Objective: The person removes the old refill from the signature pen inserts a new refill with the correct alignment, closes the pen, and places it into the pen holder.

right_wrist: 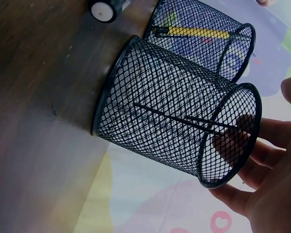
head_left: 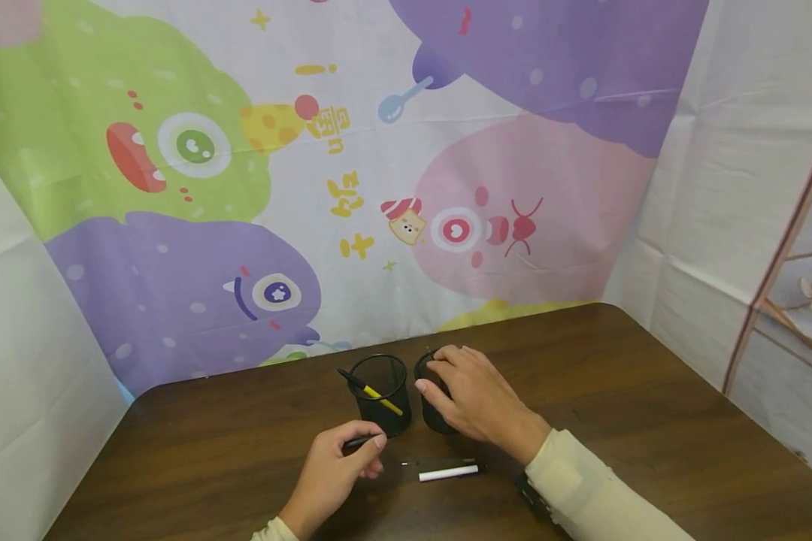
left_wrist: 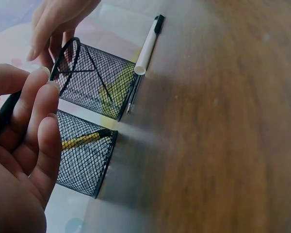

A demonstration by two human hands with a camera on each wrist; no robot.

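Note:
My left hand point(head_left: 341, 462) pinches a slim black pen-like thing point(left_wrist: 9, 108) between thumb and fingers; most of it is hidden by the hand. My right hand point(head_left: 477, 391) is at the top of the right black mesh pen holder point(right_wrist: 160, 111), its fingers behind the rim and its thumb apart from it. Thin dark sticks point(right_wrist: 167, 115) lean inside this holder. Beside it stands another mesh pen holder point(head_left: 387, 421), with a yellow and black pen point(head_left: 379, 398) leaning in it.
In front of the holders a white marker with a black cap point(head_left: 448, 473) lies on the brown table point(head_left: 196, 451). A thin black pen with a metal tip point(left_wrist: 131, 101) lies alongside it. Behind the table hangs a cartoon-printed cloth point(head_left: 352, 300).

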